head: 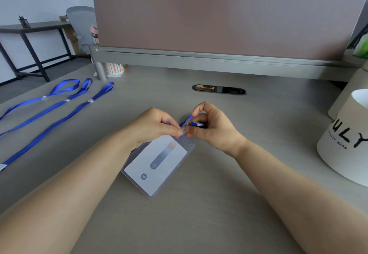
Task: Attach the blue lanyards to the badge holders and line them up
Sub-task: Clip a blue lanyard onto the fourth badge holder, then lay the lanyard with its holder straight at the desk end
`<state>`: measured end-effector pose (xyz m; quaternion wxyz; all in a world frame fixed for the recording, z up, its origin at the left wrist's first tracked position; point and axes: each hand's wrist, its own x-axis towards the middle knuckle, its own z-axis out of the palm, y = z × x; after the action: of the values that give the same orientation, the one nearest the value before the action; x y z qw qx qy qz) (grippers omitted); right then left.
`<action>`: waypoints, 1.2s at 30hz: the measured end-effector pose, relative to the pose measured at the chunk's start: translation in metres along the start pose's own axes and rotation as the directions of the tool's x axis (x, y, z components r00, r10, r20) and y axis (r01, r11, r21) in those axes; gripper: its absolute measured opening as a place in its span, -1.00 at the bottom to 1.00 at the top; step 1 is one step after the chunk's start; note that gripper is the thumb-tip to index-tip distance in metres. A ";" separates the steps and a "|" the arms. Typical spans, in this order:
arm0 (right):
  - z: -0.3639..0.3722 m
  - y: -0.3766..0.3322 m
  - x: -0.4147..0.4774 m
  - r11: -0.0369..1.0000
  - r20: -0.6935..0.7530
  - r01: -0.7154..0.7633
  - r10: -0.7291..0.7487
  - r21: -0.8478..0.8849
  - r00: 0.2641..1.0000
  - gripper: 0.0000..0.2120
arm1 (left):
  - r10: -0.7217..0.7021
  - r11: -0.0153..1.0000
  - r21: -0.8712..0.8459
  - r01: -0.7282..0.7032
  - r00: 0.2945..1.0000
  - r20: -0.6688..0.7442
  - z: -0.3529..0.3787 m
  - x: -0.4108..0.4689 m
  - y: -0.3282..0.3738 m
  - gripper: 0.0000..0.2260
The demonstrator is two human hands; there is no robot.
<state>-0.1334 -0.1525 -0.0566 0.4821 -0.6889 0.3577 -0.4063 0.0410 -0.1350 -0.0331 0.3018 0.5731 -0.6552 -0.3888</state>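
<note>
Presently, the clear badge holder (pixel 159 166) is steadied at the middle of the desk (pixel 219 184), its top pinched by the left hand (pixel 153 128), so the blue lanyard's clip (pixel 197 123), pinched by the right hand (pixel 216 134), can be attached.

Single head-worn wide-angle view, facing forward and down over the desk (pixel 199 223); near the left hand (pixel 153 127) and right hand (pixel 216 131) at frame centre.
</note>
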 end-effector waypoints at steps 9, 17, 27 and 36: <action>-0.003 0.001 -0.001 0.999 0.020 -0.002 0.002 -0.036 1.000 -0.69 | 0.024 1.000 0.008 -0.024 1.000 -0.009 0.007 0.001 -0.003 -0.87; -0.014 -0.002 -0.001 0.996 0.105 -0.050 0.057 -0.073 0.993 -0.86 | 0.034 0.992 0.110 -0.057 0.979 0.203 -0.008 0.003 -0.006 -0.90; -0.011 0.010 -0.001 0.818 0.228 0.122 0.011 -0.561 0.974 -0.82 | -0.059 0.992 0.122 0.015 0.931 0.360 -0.035 -0.004 -0.010 -0.85; -0.022 0.009 0.015 0.564 0.040 0.162 -0.222 -0.809 0.974 -0.75 | -0.055 0.974 0.225 0.024 0.990 0.133 -0.057 -0.018 -0.005 -0.63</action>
<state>-0.1481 -0.1762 -0.0578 0.0574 -0.8531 0.4415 -0.2720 0.0945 -0.1271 -0.0070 0.1816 0.5879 -0.7024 -0.3578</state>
